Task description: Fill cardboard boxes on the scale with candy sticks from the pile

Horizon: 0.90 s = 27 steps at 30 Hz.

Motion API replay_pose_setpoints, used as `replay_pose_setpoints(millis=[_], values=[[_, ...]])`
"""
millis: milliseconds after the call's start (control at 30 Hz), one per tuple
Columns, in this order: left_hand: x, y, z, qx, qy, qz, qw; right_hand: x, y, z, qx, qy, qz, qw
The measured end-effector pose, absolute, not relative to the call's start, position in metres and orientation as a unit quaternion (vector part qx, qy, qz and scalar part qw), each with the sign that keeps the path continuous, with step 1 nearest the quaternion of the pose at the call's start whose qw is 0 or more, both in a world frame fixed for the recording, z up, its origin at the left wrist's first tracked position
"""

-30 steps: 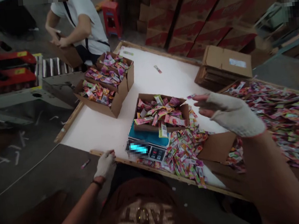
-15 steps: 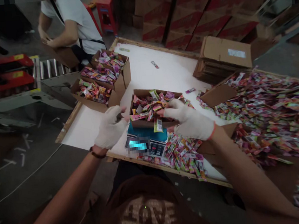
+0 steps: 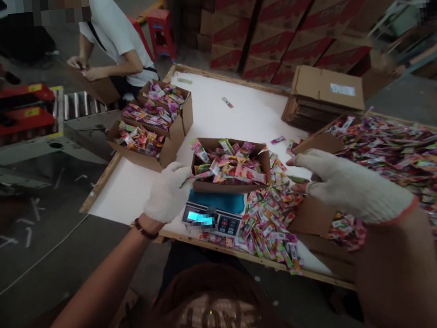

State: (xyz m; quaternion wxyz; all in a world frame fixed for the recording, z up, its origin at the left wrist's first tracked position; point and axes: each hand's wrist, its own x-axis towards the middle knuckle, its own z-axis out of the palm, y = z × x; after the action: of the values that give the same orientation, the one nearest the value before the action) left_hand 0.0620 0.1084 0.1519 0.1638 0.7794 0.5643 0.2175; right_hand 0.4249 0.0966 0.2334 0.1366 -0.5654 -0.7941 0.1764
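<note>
An open cardboard box (image 3: 231, 186) heaped with bright candy packets sits on a small digital scale (image 3: 216, 217) near the table's front edge. My gloved left hand (image 3: 166, 194) is curled against the box's left corner and grips its edge. Right of the box, my gloved right hand (image 3: 346, 185) hovers raised with its fingers pointing left. A thin green packet (image 3: 299, 179) is pinched between its thumb and fingers. Loose packets (image 3: 270, 223) lie heaped beside the scale, under that hand.
A large pile of packets (image 3: 404, 161) covers the white table (image 3: 214, 115) on the right. Two filled boxes (image 3: 153, 131) stand at the back left, flat cartons (image 3: 327, 91) at the back right. A co-worker (image 3: 113, 35) handles a carton by a roller conveyor (image 3: 75, 103). Red cartons (image 3: 285, 13) are stacked behind.
My left hand rose from the table's front edge to the box's left corner. My right hand dipped onto the box's packets, then pulled back to the right and up.
</note>
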Motion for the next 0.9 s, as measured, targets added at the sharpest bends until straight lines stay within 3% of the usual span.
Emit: replay_pose_setpoints(millis=[100,267,333,467,533,667,900], values=[[0.060,0.101,0.183,0.767,0.554,0.283,0.159,0.404,0.105,0.216,-0.585,-0.799,0.125,0.070],[0.075,0.091,0.233,0.751,0.506,0.384,0.180,0.349,0.130,0.177,-0.628,-0.764,0.150,0.009],[0.086,0.093,0.240,0.749,0.488,0.407,0.187,0.354,0.129,0.181,-0.622,-0.760,0.175,0.067],[0.120,0.108,0.237,0.777,0.449,0.388,0.209,0.390,0.104,0.221,-0.588,-0.712,0.264,0.279],[0.141,0.116,0.233,0.790,0.425,0.372,0.238,0.400,0.090,0.242,-0.553,-0.693,0.325,0.329],[0.181,0.124,0.233,0.792,0.372,0.370,0.312,0.392,0.069,0.259,-0.533,-0.701,0.350,0.319],[0.197,0.121,0.232,0.751,0.300,0.382,0.447,0.393,0.057,0.257,-0.604,-0.712,0.199,0.298]])
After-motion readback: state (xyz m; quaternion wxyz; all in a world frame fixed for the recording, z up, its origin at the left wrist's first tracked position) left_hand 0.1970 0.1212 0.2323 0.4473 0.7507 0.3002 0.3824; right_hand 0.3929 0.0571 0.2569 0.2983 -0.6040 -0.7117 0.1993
